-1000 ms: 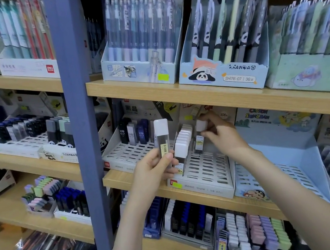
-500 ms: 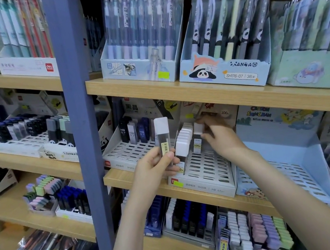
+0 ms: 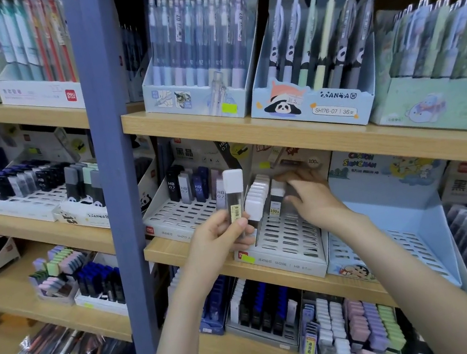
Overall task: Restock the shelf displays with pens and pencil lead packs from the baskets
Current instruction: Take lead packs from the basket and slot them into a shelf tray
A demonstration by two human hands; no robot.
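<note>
Packs were held at a shelf tray [image 3: 292, 239].
The upright pack [image 3: 234, 196] was gripped by the left hand [image 3: 220, 235]; the rear pack [image 3: 276, 197] was pinched by the right hand [image 3: 313, 199].

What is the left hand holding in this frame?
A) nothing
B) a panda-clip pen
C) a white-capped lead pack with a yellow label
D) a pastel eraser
C: the left hand grips a clear lead pack with a white cap and a yellow label, held upright in front of the white slotted tray.
</note>
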